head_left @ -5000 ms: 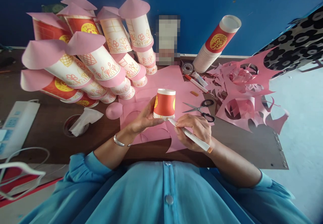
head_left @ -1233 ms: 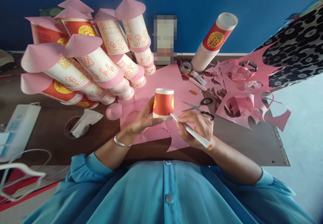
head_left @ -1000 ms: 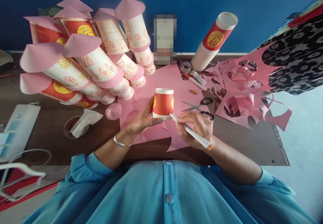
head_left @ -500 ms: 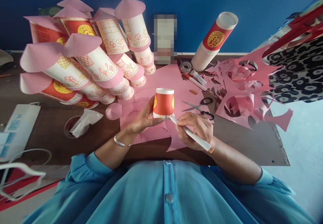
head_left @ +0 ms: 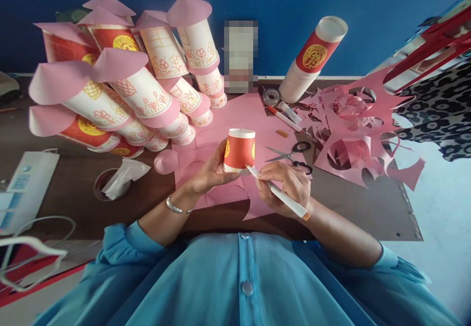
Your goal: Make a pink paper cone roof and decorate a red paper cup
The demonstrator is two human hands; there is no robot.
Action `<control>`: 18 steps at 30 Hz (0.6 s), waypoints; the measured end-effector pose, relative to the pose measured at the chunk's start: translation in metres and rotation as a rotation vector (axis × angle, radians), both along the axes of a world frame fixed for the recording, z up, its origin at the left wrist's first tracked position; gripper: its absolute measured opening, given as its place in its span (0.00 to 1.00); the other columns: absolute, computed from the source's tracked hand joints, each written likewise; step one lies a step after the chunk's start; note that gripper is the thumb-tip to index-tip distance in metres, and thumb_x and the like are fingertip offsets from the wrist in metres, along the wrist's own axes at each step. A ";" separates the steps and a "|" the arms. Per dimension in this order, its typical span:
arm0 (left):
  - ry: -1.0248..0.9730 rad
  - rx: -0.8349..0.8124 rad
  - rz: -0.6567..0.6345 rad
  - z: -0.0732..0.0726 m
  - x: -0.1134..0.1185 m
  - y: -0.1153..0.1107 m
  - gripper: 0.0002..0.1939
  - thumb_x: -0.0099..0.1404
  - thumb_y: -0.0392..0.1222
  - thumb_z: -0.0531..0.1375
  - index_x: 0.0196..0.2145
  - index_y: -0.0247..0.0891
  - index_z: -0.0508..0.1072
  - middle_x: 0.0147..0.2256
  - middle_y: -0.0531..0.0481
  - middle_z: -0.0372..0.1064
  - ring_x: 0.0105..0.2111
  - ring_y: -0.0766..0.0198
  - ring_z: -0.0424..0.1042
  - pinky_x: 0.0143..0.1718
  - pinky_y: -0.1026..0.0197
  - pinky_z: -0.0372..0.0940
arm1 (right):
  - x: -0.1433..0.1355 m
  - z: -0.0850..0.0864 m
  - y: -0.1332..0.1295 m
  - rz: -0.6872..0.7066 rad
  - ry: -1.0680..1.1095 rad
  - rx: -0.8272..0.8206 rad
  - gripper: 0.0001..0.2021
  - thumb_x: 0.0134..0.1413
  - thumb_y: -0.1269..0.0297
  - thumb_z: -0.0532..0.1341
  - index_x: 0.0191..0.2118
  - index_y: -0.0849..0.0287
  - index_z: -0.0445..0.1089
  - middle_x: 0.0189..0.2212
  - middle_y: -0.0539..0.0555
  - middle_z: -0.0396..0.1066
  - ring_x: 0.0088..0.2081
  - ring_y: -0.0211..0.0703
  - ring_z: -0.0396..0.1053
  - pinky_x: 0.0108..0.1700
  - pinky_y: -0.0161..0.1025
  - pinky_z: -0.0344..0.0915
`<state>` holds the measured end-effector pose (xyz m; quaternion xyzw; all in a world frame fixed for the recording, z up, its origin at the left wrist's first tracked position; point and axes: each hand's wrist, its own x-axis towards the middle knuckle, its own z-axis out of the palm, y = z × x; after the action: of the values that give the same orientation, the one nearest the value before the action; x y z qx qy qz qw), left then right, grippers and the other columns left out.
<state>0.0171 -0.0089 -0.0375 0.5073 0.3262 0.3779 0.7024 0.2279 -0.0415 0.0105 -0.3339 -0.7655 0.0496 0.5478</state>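
In the middle of the head view, a red and white paper cup (head_left: 239,152) with yellow emblems is held upside down. My left hand (head_left: 210,169) wraps around its left side and lower rim. My right hand (head_left: 285,186) is closed on a white marker pen (head_left: 285,198) with an orange end. The pen's tip meets the cup near its lower right edge, on or just above the white rim band. Under both hands lies a sheet of pink paper (head_left: 235,110) with traced curves. Scissors (head_left: 289,156) rest on it, just beyond my right hand.
Cup towers with pink cone roofs (head_left: 121,66) crowd the back left. A tall stack of paper cups (head_left: 300,81), clear tape (head_left: 271,96) and pink paper scraps (head_left: 353,120) lie at the right. A tape roll with tissue (head_left: 110,188) and a power strip (head_left: 25,184) are at left.
The pen tip has moved slightly up, from the white rim band toward the red part of the cup. The cup has shifted very slightly right. Patterned cloth at the right has swung.
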 end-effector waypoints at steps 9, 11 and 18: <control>-0.009 -0.014 -0.004 -0.004 -0.001 -0.001 0.43 0.60 0.48 0.76 0.69 0.56 0.65 0.64 0.45 0.70 0.65 0.42 0.69 0.63 0.40 0.69 | 0.001 0.000 0.000 -0.037 -0.029 -0.007 0.09 0.62 0.77 0.64 0.41 0.54 0.68 0.26 0.47 0.76 0.24 0.38 0.77 0.26 0.33 0.73; -0.012 -0.012 -0.003 -0.005 0.000 -0.001 0.43 0.60 0.48 0.76 0.69 0.55 0.66 0.64 0.45 0.70 0.65 0.42 0.69 0.63 0.41 0.70 | 0.000 0.000 0.000 -0.035 -0.028 -0.003 0.10 0.62 0.77 0.64 0.41 0.54 0.68 0.26 0.47 0.77 0.24 0.38 0.77 0.26 0.33 0.74; -0.037 -0.001 -0.002 -0.007 0.001 0.000 0.43 0.59 0.46 0.76 0.68 0.56 0.67 0.62 0.46 0.72 0.63 0.42 0.70 0.60 0.43 0.71 | 0.000 0.000 0.000 0.017 -0.011 -0.012 0.08 0.63 0.76 0.63 0.41 0.54 0.68 0.26 0.47 0.77 0.25 0.39 0.78 0.28 0.34 0.75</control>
<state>0.0183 -0.0094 -0.0440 0.5002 0.3127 0.3864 0.7090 0.2280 -0.0413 0.0100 -0.3309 -0.7711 0.0570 0.5409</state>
